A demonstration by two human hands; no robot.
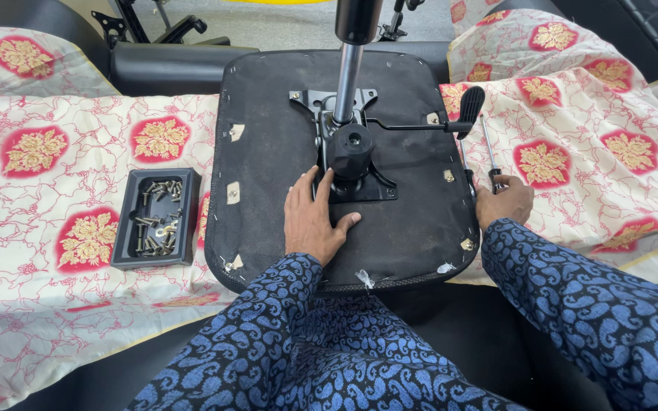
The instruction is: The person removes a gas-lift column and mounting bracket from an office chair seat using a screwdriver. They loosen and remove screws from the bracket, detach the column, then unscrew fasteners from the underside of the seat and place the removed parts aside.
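with one hand bracing and the other on the screwdriver, the chair seat waits for fastening

while the upturned chair seat lies flat on the patterned cloth, everything else can be placed against it. nearest the camera, the left hand rests palm down on the seat's near half, fingers spread open and flat, their tips touching the near edge of the black metal mechanism plate; it holds nothing, only presses. just off the seat's near right corner, the right hand is closed around the handle of a screwdriver, whose shaft points away along the seat's right edge.

left of the seat, apart from it, sits a black tray holding loose screws. at the seat's middle the plate carries a black knob, a lever with a black paddle reaching to the right edge, and the gas cylinder rising from it. beyond the far edge lie black cushions and chair parts.

as a judgement, the step in hand looks like fixing the plate to the seat: the tool is just being gripped, not yet on a screw. the next move calls for bringing the tip over to a plate corner hole, with a screw fetched from the tray, while the left hand steadies the plate.
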